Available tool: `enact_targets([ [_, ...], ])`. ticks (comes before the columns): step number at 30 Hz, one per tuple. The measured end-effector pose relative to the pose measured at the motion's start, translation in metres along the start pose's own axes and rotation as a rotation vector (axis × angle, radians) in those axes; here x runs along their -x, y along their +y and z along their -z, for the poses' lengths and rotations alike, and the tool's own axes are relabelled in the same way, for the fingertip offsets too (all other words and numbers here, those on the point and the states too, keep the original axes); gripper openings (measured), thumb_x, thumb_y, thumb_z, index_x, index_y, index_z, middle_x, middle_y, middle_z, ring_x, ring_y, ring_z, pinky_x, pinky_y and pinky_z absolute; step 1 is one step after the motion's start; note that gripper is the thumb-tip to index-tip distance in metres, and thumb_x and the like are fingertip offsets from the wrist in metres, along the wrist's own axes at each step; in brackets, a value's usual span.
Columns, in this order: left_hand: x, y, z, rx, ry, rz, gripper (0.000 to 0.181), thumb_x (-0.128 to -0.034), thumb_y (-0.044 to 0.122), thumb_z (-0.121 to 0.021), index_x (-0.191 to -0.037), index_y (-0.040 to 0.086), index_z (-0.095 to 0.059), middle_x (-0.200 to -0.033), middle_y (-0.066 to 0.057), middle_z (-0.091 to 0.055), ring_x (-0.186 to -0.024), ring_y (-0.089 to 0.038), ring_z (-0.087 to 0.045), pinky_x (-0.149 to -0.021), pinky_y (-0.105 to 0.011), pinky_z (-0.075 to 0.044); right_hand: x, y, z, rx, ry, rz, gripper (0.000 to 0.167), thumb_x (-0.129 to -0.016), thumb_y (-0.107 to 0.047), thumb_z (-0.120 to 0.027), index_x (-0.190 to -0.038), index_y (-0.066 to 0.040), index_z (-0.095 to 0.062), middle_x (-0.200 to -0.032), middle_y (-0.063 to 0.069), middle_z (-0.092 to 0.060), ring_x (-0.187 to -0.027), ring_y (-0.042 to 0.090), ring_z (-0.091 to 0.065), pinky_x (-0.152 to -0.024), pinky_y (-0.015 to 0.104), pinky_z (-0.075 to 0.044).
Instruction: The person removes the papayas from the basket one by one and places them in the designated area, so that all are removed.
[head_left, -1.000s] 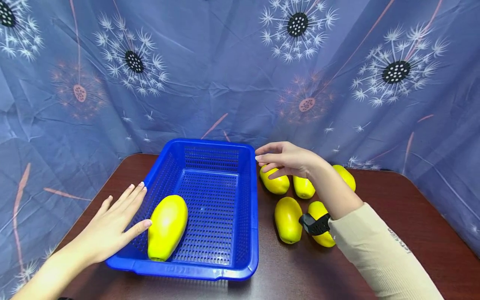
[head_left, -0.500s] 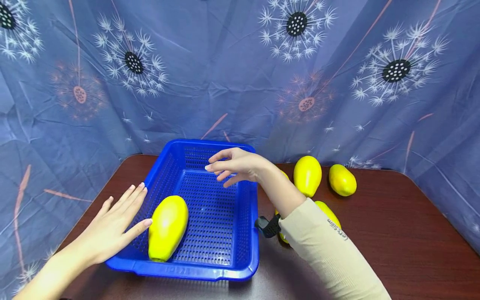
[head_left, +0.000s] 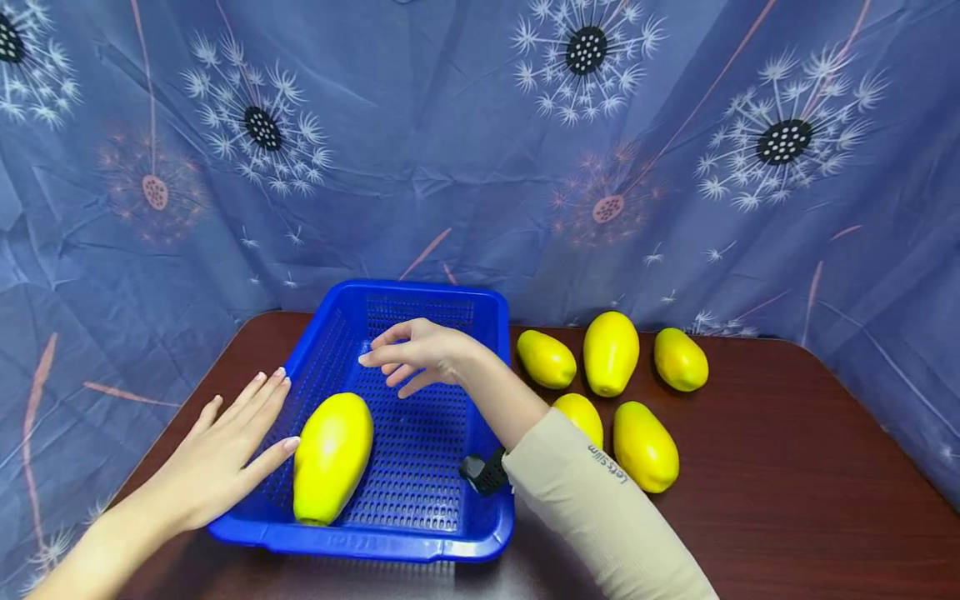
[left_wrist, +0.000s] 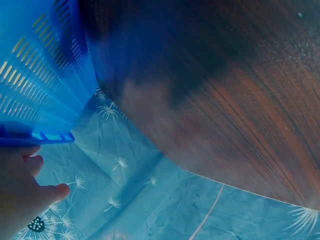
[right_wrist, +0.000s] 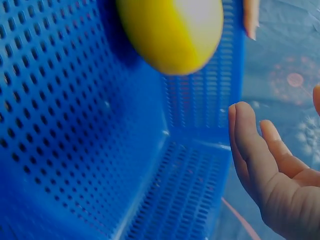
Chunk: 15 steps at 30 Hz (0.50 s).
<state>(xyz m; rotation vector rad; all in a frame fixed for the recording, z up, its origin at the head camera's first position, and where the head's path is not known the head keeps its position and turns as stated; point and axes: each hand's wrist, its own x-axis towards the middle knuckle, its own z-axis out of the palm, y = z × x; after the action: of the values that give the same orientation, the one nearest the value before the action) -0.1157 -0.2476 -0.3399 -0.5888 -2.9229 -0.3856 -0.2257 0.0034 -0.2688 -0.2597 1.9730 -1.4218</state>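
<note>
A yellow papaya (head_left: 333, 458) lies inside the blue plastic basket (head_left: 360, 546), against its left side in the head view. My left hand (head_left: 225, 458) rests along the basket's left rim, fingers straight, the thumb close to the papaya. In the left wrist view part of that hand (left_wrist: 17, 190) shows at the basket's rim (left_wrist: 37, 137). Over the basket's middle hovers my right hand (head_left: 420, 354), palm down, its fingers loosely bent around nothing. The right wrist view has the same papaya (right_wrist: 172, 35) at the top, apart from the right hand (right_wrist: 270, 175).
Several more yellow papayas stand on the brown table (head_left: 787, 467) right of the basket, among them a tall one (head_left: 611, 354) and a nearer one (head_left: 647, 447). My right sleeve partly covers another papaya (head_left: 579, 417). A blue dandelion-print curtain (head_left: 450, 167) hangs behind the table.
My right hand has moved left, from above the papayas beside the basket to over the basket's inside. The left hand and the papaya in the basket have stayed in place.
</note>
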Motion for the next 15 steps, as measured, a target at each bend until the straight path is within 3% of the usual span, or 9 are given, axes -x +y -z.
enact_targets([
  [7,0.001,0.002,0.001,0.009,-0.014,0.006,0.069,-0.0963,0.042,-0.044,-0.148,0.003,-0.020,-0.153,-0.017,-0.018,-0.142,-0.030,-0.006,-0.106,-0.061,0.005,-0.016,0.018,-0.023,0.011,0.040,-0.063,0.044,-0.080,-0.021,-0.074,-0.115,-0.003,-0.056,-0.102,0.017,-0.060,-0.098,0.034,-0.061,-0.067,0.036,-0.055],
  [15,0.001,0.002,0.002,0.004,-0.019,0.010,0.069,-0.0966,0.042,-0.042,-0.148,0.004,-0.019,-0.153,-0.016,-0.018,-0.142,-0.030,-0.006,-0.105,-0.062,0.004,-0.023,0.029,-0.042,0.116,0.030,-0.121,0.050,-0.079,-0.022,-0.075,-0.119,-0.001,-0.054,-0.095,0.015,-0.058,-0.088,0.031,-0.061,-0.067,0.038,-0.055],
])
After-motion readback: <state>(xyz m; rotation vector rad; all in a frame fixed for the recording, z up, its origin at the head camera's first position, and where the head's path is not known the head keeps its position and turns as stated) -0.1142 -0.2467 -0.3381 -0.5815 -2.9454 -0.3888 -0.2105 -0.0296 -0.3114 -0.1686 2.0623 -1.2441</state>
